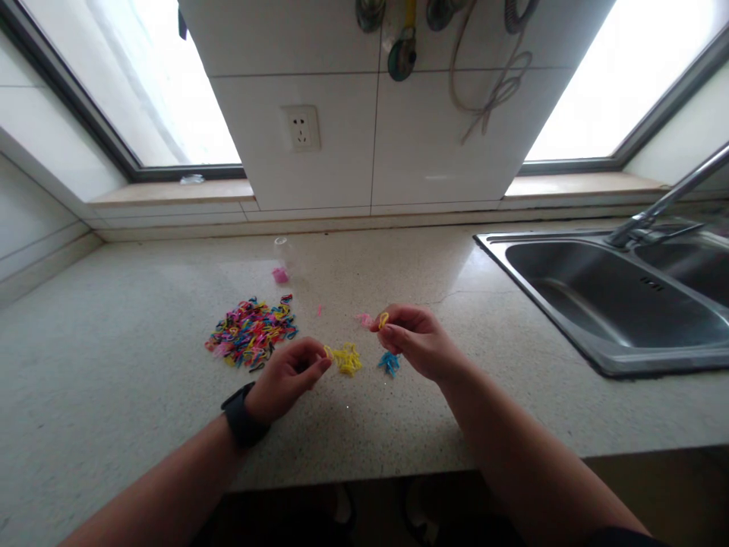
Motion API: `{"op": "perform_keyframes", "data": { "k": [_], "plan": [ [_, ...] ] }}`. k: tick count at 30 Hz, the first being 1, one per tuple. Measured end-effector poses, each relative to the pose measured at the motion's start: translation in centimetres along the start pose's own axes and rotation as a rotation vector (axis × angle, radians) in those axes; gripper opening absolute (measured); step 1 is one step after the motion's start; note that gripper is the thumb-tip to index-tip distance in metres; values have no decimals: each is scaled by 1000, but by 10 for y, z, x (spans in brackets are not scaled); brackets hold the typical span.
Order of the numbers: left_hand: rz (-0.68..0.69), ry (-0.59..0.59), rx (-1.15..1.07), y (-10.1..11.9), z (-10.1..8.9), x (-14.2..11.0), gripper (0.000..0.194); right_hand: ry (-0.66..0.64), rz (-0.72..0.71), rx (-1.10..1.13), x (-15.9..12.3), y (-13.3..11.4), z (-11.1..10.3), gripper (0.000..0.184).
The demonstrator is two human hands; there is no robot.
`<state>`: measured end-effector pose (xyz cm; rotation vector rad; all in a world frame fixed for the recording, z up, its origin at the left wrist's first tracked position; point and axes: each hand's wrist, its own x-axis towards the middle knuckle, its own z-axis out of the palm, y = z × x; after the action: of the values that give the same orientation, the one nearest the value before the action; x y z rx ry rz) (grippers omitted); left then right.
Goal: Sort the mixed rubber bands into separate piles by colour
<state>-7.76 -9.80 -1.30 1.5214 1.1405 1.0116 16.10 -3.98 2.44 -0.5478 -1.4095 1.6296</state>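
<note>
My left hand (288,376), with a dark watch on the wrist, pinches a yellow rubber band (327,352) at the left edge of a small yellow pile (347,359). Between the thumb and forefinger of my right hand (420,340) is another yellow rubber band (383,320), raised above the counter. Just under that hand lies a small heap of blue bands (389,364). Pale pink bands (364,320) show beside its fingertips, partly hidden. A large mixed pile of coloured rubber bands (250,332) spreads out beyond my left hand.
Behind the mixed pile stands a clear plastic container (282,251) with something pink (279,275) at its near end. A single pink band (320,310) lies on the speckled counter (142,395). To the right is a steel sink (569,296) with a faucet (654,209).
</note>
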Motion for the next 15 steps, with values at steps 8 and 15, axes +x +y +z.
{"op": "perform_keyframes", "data": {
  "k": [8, 15],
  "plan": [
    [21, 16, 17, -2, 0, 1, 25, 11, 30, -149, 1, -6, 6, 27],
    [12, 5, -8, -2, 0, 0, 25, -18, -68, -518, 1, 7, 3, 26]
  ]
}}
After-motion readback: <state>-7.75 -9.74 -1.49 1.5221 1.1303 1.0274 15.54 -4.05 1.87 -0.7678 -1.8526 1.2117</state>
